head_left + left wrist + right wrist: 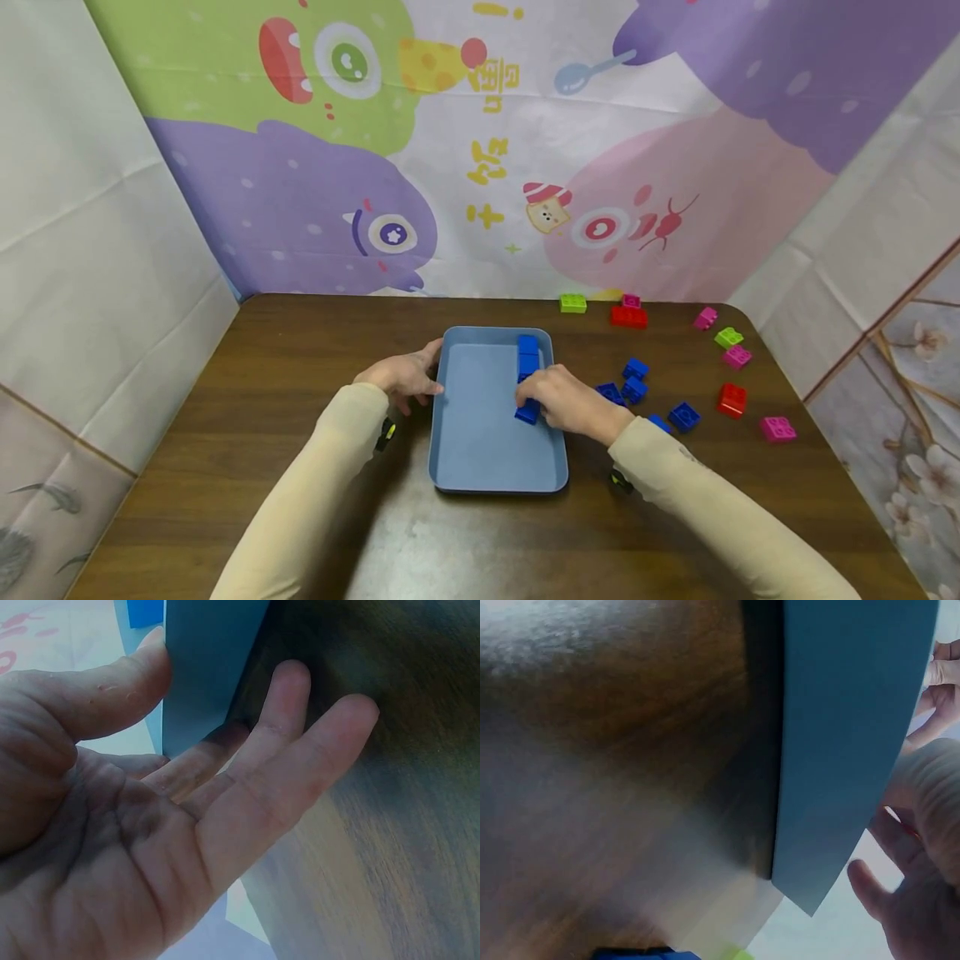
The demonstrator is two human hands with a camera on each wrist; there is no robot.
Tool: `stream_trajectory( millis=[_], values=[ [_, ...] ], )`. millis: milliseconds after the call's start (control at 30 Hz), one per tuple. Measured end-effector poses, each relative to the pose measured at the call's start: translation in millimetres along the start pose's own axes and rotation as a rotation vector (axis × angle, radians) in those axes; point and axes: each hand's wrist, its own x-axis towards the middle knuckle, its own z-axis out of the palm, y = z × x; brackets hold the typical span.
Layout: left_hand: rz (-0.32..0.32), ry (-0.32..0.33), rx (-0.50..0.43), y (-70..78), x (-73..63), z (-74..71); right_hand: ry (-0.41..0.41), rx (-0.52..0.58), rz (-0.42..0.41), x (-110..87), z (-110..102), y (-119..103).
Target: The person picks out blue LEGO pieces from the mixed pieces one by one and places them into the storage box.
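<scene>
A blue-grey tray (480, 458) lies on the table with blue toy bricks in a row along its right side. At the row's far end are two blue bricks (528, 350). My right hand (566, 400) reaches over the tray's right rim and pinches a blue brick (528, 412) at the near end; its fingers cover part of the row. My left hand (405, 377) touches the tray's left wall. In the left wrist view its thumb lies at the rim and its fingers (289, 697) stretch loosely beside the wall. The right wrist view hides the pinched brick.
Right of the tray lie several loose blue bricks (635, 389). Farther out are red bricks (732, 400), pink bricks (777, 429) and green bricks (728, 337). Another green brick (573, 303) stands near the back edge, before a printed cloth (480, 250).
</scene>
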Motion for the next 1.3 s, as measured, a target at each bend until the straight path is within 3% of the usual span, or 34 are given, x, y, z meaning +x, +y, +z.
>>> stream_trajectory(
  millis=[167, 267, 533, 1300],
  values=[
    [0.000, 0.004, 0.003, 0.0, 0.8, -0.7, -0.002, -0.038, 0.144, -1.3, 0, -4],
    [0.001, 0.003, -0.002, 0.0, 0.8, -1.5, -0.023, -0.058, 0.187, -0.5, 0, -4],
    [-0.007, 0.000, -0.023, 2.9, -0.5, -3.9, -0.039, -0.074, 0.146, 0.6, -1, -1],
    [-0.020, 0.006, 0.004, 2.4, -1.4, -0.4, 0.068, -0.069, 0.127, -3.1, 12, 5]
  ],
)
